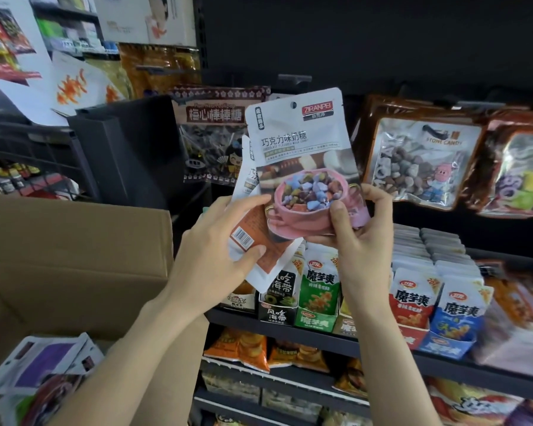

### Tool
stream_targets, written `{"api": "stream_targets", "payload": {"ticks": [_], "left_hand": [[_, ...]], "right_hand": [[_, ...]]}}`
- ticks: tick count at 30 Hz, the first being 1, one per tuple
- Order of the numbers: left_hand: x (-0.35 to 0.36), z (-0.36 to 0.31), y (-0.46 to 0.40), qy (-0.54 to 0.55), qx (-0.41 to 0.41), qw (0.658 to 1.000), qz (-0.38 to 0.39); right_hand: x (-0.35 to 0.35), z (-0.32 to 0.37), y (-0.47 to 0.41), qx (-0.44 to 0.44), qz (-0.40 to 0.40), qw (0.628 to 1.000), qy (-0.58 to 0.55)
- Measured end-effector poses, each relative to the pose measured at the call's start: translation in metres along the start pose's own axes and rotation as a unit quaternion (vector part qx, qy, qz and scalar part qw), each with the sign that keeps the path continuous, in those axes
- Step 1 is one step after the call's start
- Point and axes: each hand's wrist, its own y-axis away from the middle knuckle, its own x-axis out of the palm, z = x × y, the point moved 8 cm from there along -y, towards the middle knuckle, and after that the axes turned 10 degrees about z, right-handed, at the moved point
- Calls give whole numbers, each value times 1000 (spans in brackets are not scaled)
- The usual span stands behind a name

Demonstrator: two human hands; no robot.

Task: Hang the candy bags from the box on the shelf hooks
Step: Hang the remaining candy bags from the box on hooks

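Note:
My right hand [362,229] pinches the bottom of a white candy bag [299,142] printed with a pink cup of coloured candies, held upright in front of the shelf. Its hang hole sits at the top. My left hand [222,253] grips a second, similar candy bag [259,241] behind and to the left, with its back side and barcode showing. A bare shelf hook [294,79] juts out just above the raised bag. The open cardboard box [74,250] stands at the left, with several more candy bags [43,367] in it.
Hanging bags flank the hook: a dark lollipop bag [211,139] on the left, a stone candy bag [419,161] on the right. Below run shelves with boxed snack packs [413,299] and chip bags [243,348]. A black crate [126,149] stands behind the box.

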Motion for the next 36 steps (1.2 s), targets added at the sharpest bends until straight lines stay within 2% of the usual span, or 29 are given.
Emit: {"api": "stream_targets", "payload": {"ticks": [4,8,12,16,22,26,27,29,31,32,34,36], "left_hand": [[-2,-3,-2,10,8,1000,-5],[-2,-2,-2,16,10,1000,-7],[5,6,-7,15,-21,1000,12],[4,21,-6,-19,-55,998,34],[-32,52,20,6,-105,994,-31],[-45,65,33,174,-127,973,-80],[-45,67,35,218,-135,962,-89],[-43,67,38,269,-140,947,-106],[-38,64,38,291,-140,940,-112],[-34,63,38,301,-140,937,-108],[-23,57,36,316,-131,935,-93],[-14,50,35,308,-123,940,-85]], "right_hand": [[1,-2,0,3,-15,999,-39],[-3,2,-1,-15,-23,1000,-4],[-3,5,-6,-50,-15,992,112],[1,-8,-30,-59,-35,983,171],[27,-34,-69,-67,1,933,352],[34,-41,-61,-2,54,882,468],[31,-37,-50,3,45,884,466],[24,-22,-24,-4,26,919,392],[31,-13,3,13,75,971,227],[41,-12,15,42,117,982,139],[61,-15,30,107,182,977,37],[67,-20,32,127,187,974,29]]}}
